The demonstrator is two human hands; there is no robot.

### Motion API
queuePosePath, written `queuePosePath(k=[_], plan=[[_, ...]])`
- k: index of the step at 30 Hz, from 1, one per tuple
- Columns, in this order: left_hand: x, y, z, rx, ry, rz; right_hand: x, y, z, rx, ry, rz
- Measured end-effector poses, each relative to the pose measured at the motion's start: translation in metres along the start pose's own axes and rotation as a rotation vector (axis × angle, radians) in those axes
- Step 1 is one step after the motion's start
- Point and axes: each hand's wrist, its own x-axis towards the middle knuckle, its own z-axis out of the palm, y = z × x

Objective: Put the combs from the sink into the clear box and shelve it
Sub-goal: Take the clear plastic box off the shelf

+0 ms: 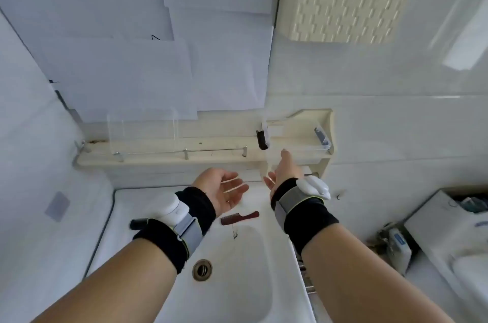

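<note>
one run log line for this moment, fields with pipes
left hand open, empty | right hand open, reaching to shelf | reddish comb on sink rim | clear box on shelf

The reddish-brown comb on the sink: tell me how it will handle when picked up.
The reddish-brown comb looks thin and flat, so it is probably light and stiff. It lies flat on the glossy white sink near the basin slope, so a push may slide it; pinching its handle seems safer. Its fine teeth might bend or snap if squeezed.
</note>
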Motion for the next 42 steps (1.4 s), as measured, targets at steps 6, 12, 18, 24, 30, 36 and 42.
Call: queuePosePath(k=[6, 12, 18, 24, 30, 36, 42], plan=[[0.018, 0.002, 0.025, 0.008, 0.046, -0.008, 0.028, -0.015, 0.0, 0.038, -0.001, 0.027], [0.032, -0.007, 0.048, 0.148, 0.082, 0.056, 0.043, -0.022, -0.006, -0.05, -0.016, -0.02], [0.05, -0.007, 0.074, 0.278, 0.044, 0.099, 0.054, -0.028, -0.007, -0.026, -0.038, 0.017], [0.059, -0.01, 0.083, 0.211, -0.051, 0.098, 0.045, -0.025, -0.012, -0.058, -0.051, -0.012], [0.06, -0.015, 0.074, 0.244, -0.043, 0.189, 0.017, -0.01, -0.013, -0.068, -0.112, -0.032], [0.047, -0.014, 0.047, 0.328, 0.026, 0.413, -0.009, 0.016, -0.01, 0.057, -0.169, -0.1], [0.039, -0.024, 0.007, 0.339, 0.079, 0.463, -0.037, 0.041, -0.01, 0.028, -0.125, -0.06]])
